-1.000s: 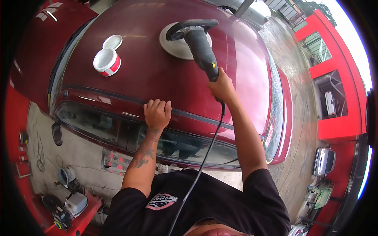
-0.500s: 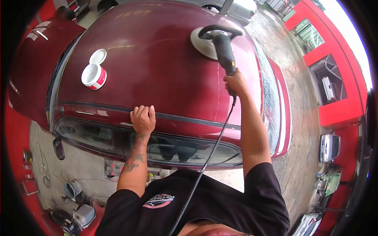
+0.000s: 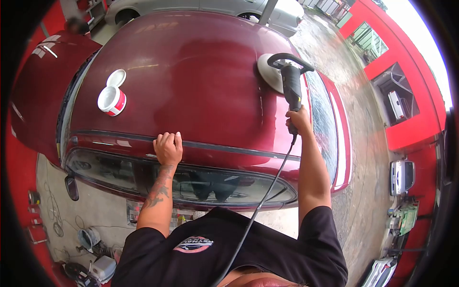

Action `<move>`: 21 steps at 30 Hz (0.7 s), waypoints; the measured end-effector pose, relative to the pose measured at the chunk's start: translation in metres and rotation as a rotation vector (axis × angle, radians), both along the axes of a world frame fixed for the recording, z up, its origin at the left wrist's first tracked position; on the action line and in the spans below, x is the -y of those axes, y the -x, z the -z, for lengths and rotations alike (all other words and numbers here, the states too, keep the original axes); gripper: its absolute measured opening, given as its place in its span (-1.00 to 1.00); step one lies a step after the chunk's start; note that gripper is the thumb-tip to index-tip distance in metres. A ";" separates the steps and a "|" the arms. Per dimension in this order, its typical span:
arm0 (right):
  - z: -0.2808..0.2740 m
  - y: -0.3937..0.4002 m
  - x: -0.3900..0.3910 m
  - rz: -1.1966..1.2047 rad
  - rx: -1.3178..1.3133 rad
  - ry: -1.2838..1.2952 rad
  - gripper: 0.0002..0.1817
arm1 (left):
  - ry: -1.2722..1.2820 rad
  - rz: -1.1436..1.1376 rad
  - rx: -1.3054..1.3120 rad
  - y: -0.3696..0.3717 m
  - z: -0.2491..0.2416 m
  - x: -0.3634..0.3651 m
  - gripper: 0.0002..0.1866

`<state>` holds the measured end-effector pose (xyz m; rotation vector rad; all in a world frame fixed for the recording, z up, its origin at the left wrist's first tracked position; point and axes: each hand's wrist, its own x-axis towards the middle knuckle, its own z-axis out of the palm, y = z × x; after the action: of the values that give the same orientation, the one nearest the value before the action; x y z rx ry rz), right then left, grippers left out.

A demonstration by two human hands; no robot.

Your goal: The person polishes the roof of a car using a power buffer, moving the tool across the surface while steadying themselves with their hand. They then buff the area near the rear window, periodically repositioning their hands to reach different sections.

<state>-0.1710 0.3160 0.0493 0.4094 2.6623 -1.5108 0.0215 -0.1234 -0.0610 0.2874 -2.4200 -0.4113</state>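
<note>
right hand (image 3: 299,120): gripping the rear handle of the polisher (image 3: 290,82), fingers wrapped fully round it, arm stretching out over the roof
polisher: lying low across the far right part of the roof, dark body pointing away, black loop handle arching over the head
pad (image 3: 267,71): sitting pale and round under the polisher head, pressing flat against the paint near the roof's far edge
cord (image 3: 267,191): trailing black from below the right hand, running down across the side window towards the chest
left hand (image 3: 168,147): resting on the near edge of the roof, fingers curling loosely over the dark trim strip, holding nothing – just bracing
car roof (image 3: 191,81): filling the middle of the view, dark red and glossy, reflecting light near the top
tub (image 3: 112,101): standing open on the left part of the roof, white inside with a red band, well apart from both hands
lid (image 3: 116,78): lying flat just beside the tub, on its far side, touching or nearly touching – hard to tell which
side window (image 3: 191,184): showing dark below the left hand, mirroring the person
silver car (image 3: 201,7): standing beyond the red one, at the top
floor clutter (image 3: 88,248): sitting on the concrete at lower left, too small to make out
</note>
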 end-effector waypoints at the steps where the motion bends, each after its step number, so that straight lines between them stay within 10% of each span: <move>1: 0.001 0.004 0.006 -0.022 -0.011 -0.012 -0.56 | -0.001 0.002 0.005 0.000 0.000 0.000 -0.58; 21: -0.035 -0.053 0.185 -0.471 -0.012 -0.311 -0.45 | -0.022 0.020 -0.009 -0.003 0.000 0.000 -0.58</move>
<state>-0.1178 0.1313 0.0842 -0.2104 2.7384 -0.9736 0.0245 -0.1236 -0.0609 0.2712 -2.4126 -0.4477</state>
